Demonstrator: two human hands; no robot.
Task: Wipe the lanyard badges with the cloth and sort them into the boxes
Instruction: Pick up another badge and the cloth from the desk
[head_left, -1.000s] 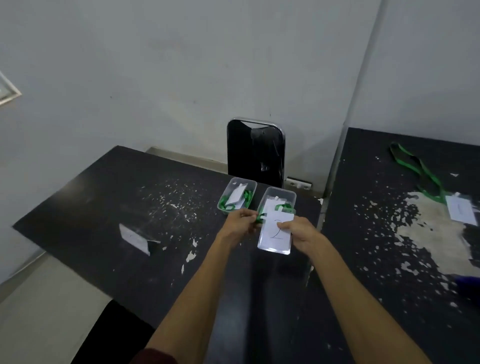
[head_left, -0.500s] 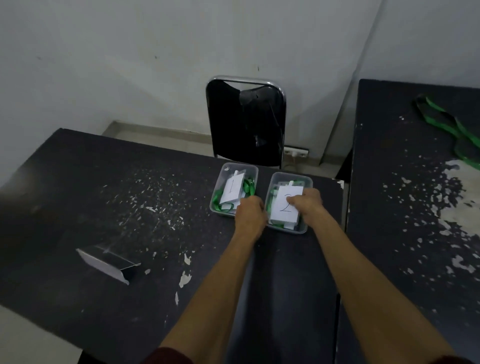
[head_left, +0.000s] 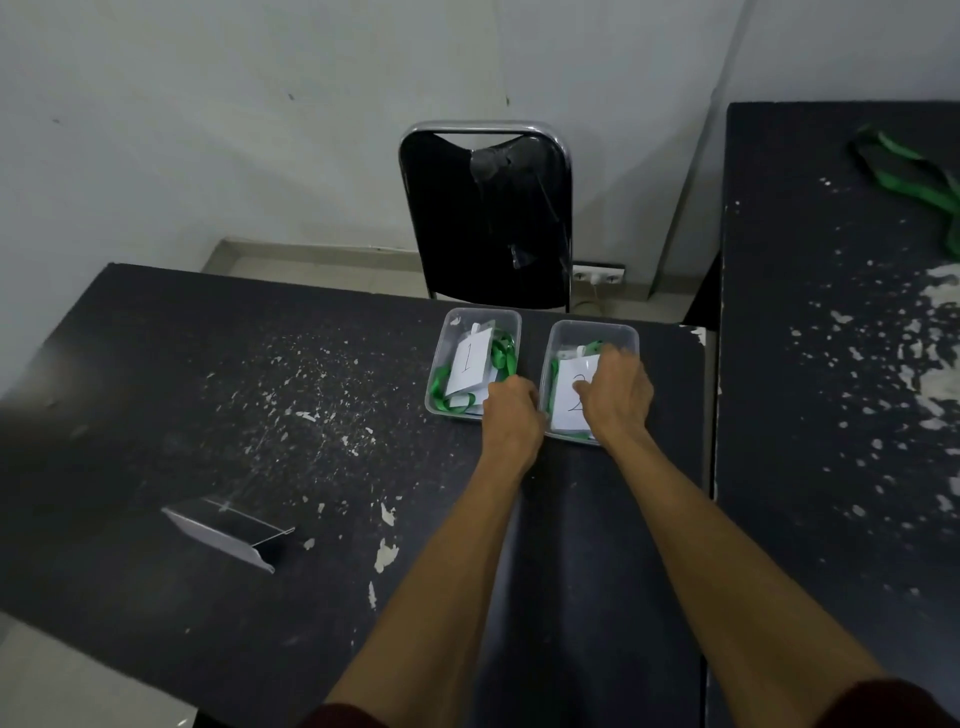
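Green-lanyard badge marked 2 (head_left: 563, 410) just landed

A second ago it was held up over the worktop (head_left: 260, 415); now it lies in the right-hand box (head_left: 592, 326). Right hand (head_left: 618, 397) still curls on it. The left hand (head_left: 511, 415) is at the box edge, grip hidden. Sorted, I'd say.

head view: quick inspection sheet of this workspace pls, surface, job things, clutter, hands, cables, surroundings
surface: black left table and black right table, both with chipped paint
job's things: clear left box holds badge 1 with green lanyards; clear right box holds badge 2; loose lanyard lies on the right table
clutter: clear sign holder on the left table
hands: left hand at the left box's near corner, fingers hidden; right hand in the right box on badge 2, grip unclear
cables: plug in the wall socket, thin wire below
surroundings: black chair behind the left table, grey wall
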